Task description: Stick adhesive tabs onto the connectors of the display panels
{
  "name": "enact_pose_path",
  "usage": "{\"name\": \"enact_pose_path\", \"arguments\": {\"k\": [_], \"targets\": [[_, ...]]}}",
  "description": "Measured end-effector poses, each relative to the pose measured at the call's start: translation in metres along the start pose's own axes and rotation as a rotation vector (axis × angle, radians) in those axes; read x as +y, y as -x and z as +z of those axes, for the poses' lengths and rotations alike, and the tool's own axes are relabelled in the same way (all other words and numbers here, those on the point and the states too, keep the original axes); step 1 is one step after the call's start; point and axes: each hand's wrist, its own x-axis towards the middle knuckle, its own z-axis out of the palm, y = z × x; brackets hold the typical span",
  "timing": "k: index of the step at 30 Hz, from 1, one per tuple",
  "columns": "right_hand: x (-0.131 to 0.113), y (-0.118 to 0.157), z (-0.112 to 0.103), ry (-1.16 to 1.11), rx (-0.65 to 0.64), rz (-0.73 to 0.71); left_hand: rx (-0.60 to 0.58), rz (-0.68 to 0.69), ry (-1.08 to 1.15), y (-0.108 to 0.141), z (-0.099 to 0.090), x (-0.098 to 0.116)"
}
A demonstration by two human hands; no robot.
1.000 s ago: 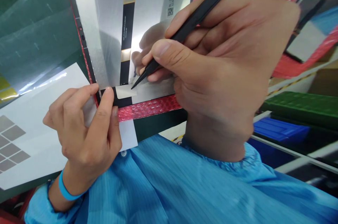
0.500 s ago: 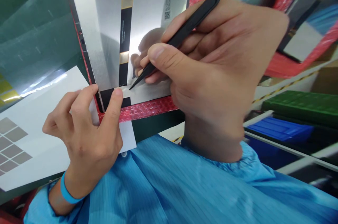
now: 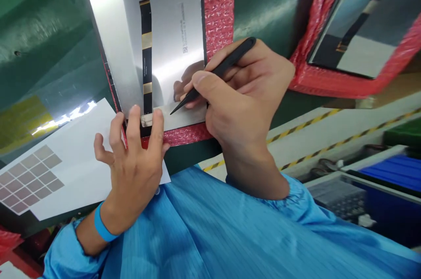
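The display panel (image 3: 167, 66), lying on red bubble wrap (image 3: 217, 7) over the green tabletop (image 3: 266, 2), looks thin, stiff, smooth and probably fragile, best held by its edges, clear of the delicate black flex cable (image 3: 147, 62). The right hand's grip (image 3: 245, 99) is closed around black tweezers (image 3: 232, 56), tip pointing at the panel's near end; the left hand's grip (image 3: 134, 160) is spread, clasping nothing, fingertips over the panel's near left corner, either side of the cable's near end.

Factory workshop — green bench (image 3: 194, 155), hazard-striped floor tape (image 3: 305, 125).
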Motion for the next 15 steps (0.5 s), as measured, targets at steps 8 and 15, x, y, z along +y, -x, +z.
{"name": "enact_pose_path", "arguments": {"k": [8,15], "targets": [[0.005,-0.005,0.0,0.029,0.033,0.033,0.034,-0.076,-0.087,0.019,-0.012,-0.02],[0.001,-0.005,0.006,-0.052,0.03,0.114,0.06,-0.392,0.39,-0.033,-0.03,-0.018]]}}
